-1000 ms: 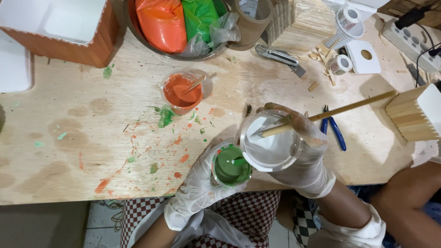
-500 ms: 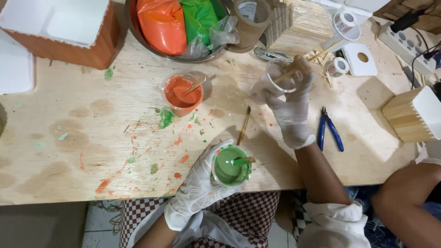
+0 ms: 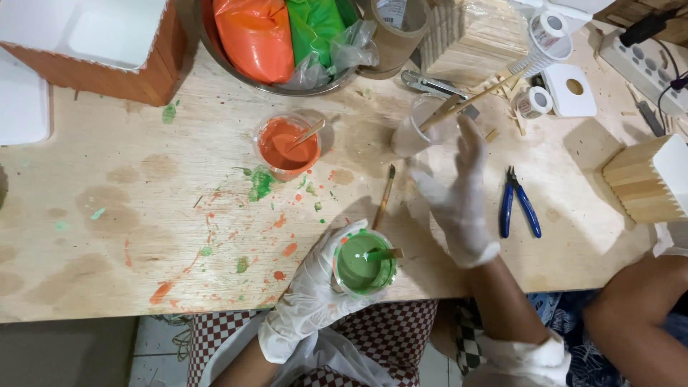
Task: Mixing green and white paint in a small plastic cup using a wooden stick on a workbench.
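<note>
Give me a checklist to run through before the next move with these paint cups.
1. Green paint cup held steady: ok, the left hand wraps its side at the table's near edge.
2. Stick in the green paint: ok, it rests inside the cup.
3. White cup set down upright: ok, it stands on the table with a long stick leaning out.
4. Right hand free: ok, open, fingers spread just beside the white cup, holding nothing.
5. Paintbrush within reach: ok, it lies on the table between the two hands.
6. Orange paint cup clear of the hands: ok, apart, upright.
</note>
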